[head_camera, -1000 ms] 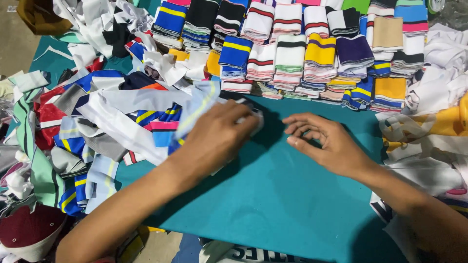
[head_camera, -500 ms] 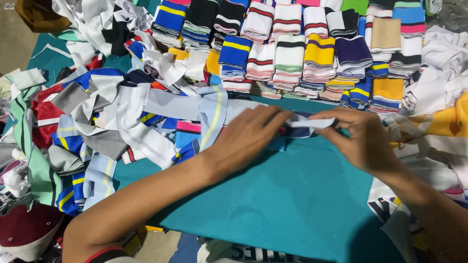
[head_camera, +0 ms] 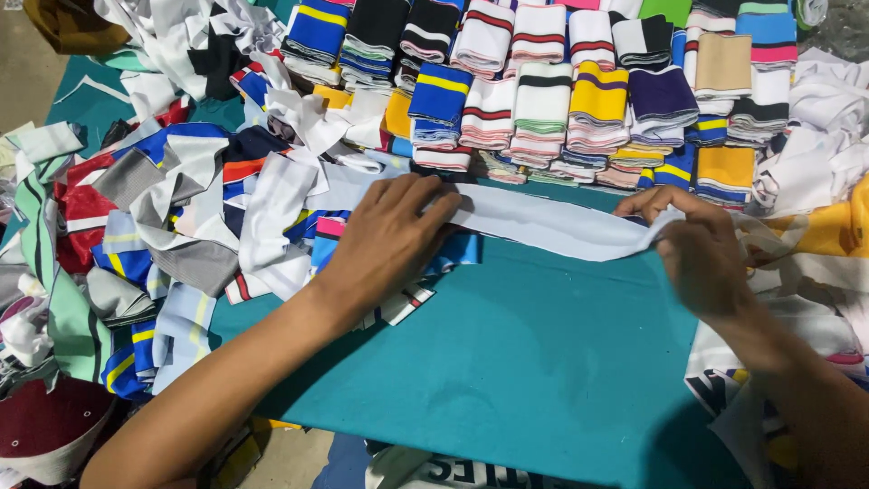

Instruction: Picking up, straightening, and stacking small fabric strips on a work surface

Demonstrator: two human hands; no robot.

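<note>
A long pale grey-white fabric strip (head_camera: 543,225) lies stretched across the far part of a teal cloth (head_camera: 543,362) that covers the work surface. My left hand (head_camera: 394,237) lies flat on the strip's left end, fingers spread, pressing it down. My right hand (head_camera: 701,249) pinches the strip's right end between thumb and fingers, pulling it taut. The strip runs nearly straight between the two hands.
Folded striped knit bands (head_camera: 543,100) are stacked in rows at the back. A loose heap of coloured strips (head_camera: 181,217) fills the left side. White and yellow fabric (head_camera: 815,208) is piled at the right. A dark red cap (head_camera: 45,430) sits at bottom left.
My hands were close together near the centre; they have drawn apart, spreading the pale strip out lengthwise. The right hand moved right, the left hand stayed on the strip's left end.
</note>
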